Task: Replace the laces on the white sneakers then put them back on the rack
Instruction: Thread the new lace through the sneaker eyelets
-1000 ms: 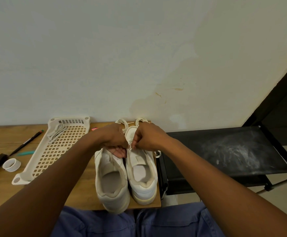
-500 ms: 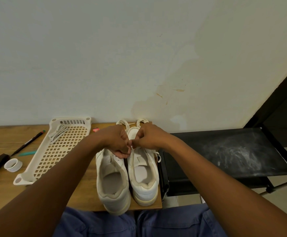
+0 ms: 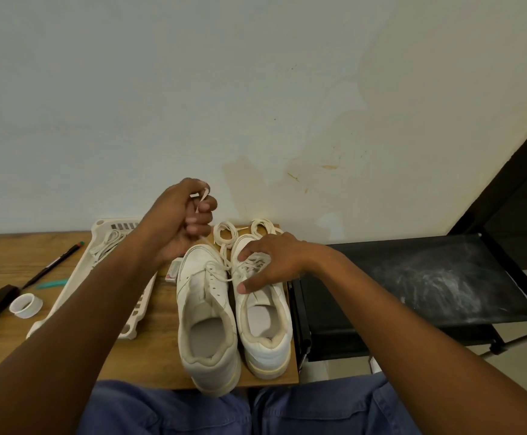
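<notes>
White sneakers, a left one (image 3: 207, 312) and a right one (image 3: 263, 315), are being kept side by side at the right edge of the wooden table (image 3: 149, 356), heels toward its near edge. A cream lace end (image 3: 202, 199) is being pinched and held up in the curled fingers of the left hand (image 3: 180, 221) above the left sneaker, while the right sneaker's lacing is being pressed by the spread fingers of the right hand (image 3: 271, 262), with nothing being gripped. Two coiled laces (image 3: 226, 235) are being left by the toes at the far edge, a white perforated tray (image 3: 105, 277) is being kept to the left, and the black rack (image 3: 419, 277) is being kept against the right edge.
</notes>
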The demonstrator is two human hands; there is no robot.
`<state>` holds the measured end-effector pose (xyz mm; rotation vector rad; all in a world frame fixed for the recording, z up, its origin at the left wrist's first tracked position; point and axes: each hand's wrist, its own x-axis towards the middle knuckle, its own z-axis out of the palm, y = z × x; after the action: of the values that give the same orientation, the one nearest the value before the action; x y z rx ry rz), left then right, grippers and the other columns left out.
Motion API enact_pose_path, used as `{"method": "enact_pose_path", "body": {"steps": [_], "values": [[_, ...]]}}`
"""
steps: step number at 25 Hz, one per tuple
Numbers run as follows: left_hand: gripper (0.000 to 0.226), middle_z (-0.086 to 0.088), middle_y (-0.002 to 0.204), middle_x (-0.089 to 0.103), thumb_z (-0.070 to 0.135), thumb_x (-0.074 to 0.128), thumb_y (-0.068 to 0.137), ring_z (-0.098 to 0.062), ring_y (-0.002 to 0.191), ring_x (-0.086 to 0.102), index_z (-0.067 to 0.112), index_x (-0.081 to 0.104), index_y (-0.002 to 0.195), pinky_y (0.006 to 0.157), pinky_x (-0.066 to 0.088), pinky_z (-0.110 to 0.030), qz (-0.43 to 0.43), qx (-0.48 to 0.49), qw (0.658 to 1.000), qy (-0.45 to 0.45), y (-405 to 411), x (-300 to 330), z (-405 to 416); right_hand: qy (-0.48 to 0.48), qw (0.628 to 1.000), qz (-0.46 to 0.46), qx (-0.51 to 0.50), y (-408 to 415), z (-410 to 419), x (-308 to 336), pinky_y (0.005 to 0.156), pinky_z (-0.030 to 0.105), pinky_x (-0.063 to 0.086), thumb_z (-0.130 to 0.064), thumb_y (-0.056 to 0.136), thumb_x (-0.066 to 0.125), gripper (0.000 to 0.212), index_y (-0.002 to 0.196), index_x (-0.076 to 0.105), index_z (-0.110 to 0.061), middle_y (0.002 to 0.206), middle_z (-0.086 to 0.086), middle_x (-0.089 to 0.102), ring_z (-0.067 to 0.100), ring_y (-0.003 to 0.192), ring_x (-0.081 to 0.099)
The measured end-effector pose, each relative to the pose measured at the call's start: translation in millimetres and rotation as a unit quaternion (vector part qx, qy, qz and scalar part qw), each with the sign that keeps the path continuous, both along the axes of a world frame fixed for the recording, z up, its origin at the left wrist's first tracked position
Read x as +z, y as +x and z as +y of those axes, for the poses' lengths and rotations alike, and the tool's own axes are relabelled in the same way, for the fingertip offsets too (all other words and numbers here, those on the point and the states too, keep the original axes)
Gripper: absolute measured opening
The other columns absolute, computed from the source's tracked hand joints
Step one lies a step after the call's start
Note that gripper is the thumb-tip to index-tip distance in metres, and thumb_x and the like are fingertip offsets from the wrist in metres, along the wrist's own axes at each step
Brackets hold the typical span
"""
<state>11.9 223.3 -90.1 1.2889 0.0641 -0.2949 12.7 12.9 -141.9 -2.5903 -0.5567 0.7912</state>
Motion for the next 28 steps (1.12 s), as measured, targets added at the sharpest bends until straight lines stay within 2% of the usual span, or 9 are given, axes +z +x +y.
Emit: {"method": "enact_pose_path", "body": {"steps": [2, 4, 7, 9, 14, 20, 23, 26, 28], "values": [[0.022, 0.0, 0.072, 0.056, 0.033, 0.056, 0.099, -0.008, 0.044, 0.042, 0.017, 0.058, 0.084, 0.044, 0.035, -0.02, -0.1, -0.047, 0.958, 0.265, -1, -9, -3, 0.01, 1.0, 0.005, -0.006, 0, -1, 0, 0.118, 0.045, 0.033, -0.076, 0.071, 0.077, 0.075, 0.138, 0.053, -0.051, 0.158, -0.006, 0.04, 0.024, 0.147, 0.032], [0.017, 0.012, 0.083, 0.071, 0.046, 0.072, 0.086, -0.003, 0.069, 0.064, 0.03, 0.073, 0.087, 0.065, 0.055, -0.03, -0.177, -0.152, 0.815, 0.531, -2, -23, -5, 0.013, 1.0, 0.009, -0.006, 0, -2, 1, 0.118, 0.045, 0.036, -0.074, 0.072, 0.078, 0.075, 0.138, 0.054, -0.049, 0.155, -0.007, 0.043, 0.023, 0.145, 0.035], [0.007, 0.017, 0.091, 0.075, 0.04, 0.079, 0.08, -0.004, 0.089, 0.068, 0.037, 0.081, 0.086, 0.088, 0.058, -0.041, -0.133, -0.301, 0.712, 0.62, -2, -34, -5, 0.017, 1.0, 0.006, 0.0, 0, -2, 1, 0.115, 0.04, 0.037, -0.072, 0.073, 0.079, 0.078, 0.142, 0.052, -0.047, 0.153, -0.008, 0.044, 0.022, 0.143, 0.038], [0.006, 0.014, 0.089, 0.077, 0.029, 0.079, 0.083, -0.005, 0.086, 0.069, 0.034, 0.082, 0.083, 0.087, 0.059, -0.04, -0.129, -0.29, 0.732, 0.603, -1, -31, -2, 0.018, 1.0, 0.013, -0.004, -1, -3, 3, 0.114, 0.038, 0.036, -0.07, 0.074, 0.079, 0.079, 0.144, 0.05, -0.046, 0.155, -0.008, 0.042, 0.022, 0.143, 0.037], [0.012, -0.011, 0.098, 0.073, 0.0, 0.057, 0.097, -0.007, 0.046, 0.034, 0.0, 0.068, 0.091, 0.043, 0.024, -0.019, -0.129, -0.13, 0.96, 0.212, -4, -6, 4, 0.008, 1.0, 0.03, -0.002, -2, -4, 7, 0.121, 0.044, 0.03, -0.07, 0.076, 0.078, 0.08, 0.145, 0.046, -0.049, 0.165, -0.008, 0.03, 0.024, 0.152, 0.027], [0.012, -0.016, 0.076, 0.061, 0.005, 0.045, 0.09, -0.006, 0.039, 0.022, 0.003, 0.049, 0.08, 0.044, 0.016, -0.022, -0.129, -0.142, 0.98, -0.058, -10, 8, 9, 0.004, 0.999, 0.04, 0.005, -1, -4, 7, 0.119, 0.044, 0.028, -0.068, 0.077, 0.078, 0.081, 0.148, 0.043, -0.05, 0.167, -0.009, 0.024, 0.023, 0.154, 0.023], [0.04, -0.01, 0.048, 0.049, 0.023, 0.046, 0.103, -0.011, 0.032, 0.025, 0.005, 0.047, 0.068, 0.048, 0.022, -0.023, -0.092, -0.122, 0.98, 0.124, -8, 5, 3, 0.009, 0.999, 0.041, 0.006, -1, -5, 6, 0.12, 0.044, 0.029, -0.068, 0.076, 0.079, 0.081, 0.147, 0.044, -0.05, 0.166, -0.009, 0.025, 0.022, 0.154, 0.024], [0.039, -0.006, 0.046, 0.051, 0.026, 0.069, 0.093, -0.017, 0.038, 0.038, 0.013, 0.056, 0.059, 0.047, 0.031, -0.021, -0.032, -0.152, 0.855, 0.495, -7, -14, -3, 0.032, 0.999, 0.034, 0.01, 1, -5, 3, 0.119, 0.04, 0.033, -0.067, 0.077, 0.079, 0.077, 0.145, 0.048, -0.049, 0.163, -0.008, 0.031, 0.021, 0.15, 0.031], [0.024, -0.006, 0.055, 0.06, 0.017, 0.075, 0.083, -0.016, 0.047, 0.048, 0.013, 0.06, 0.064, 0.051, 0.036, -0.021, -0.011, -0.18, 0.793, 0.582, -7, -24, -5, 0.045, 0.998, 0.034, 0.011, 2, -4, 2, 0.117, 0.037, 0.036, -0.064, 0.078, 0.08, 0.073, 0.143, 0.051, -0.046, 0.16, -0.008, 0.035, 0.019, 0.147, 0.035]]}}
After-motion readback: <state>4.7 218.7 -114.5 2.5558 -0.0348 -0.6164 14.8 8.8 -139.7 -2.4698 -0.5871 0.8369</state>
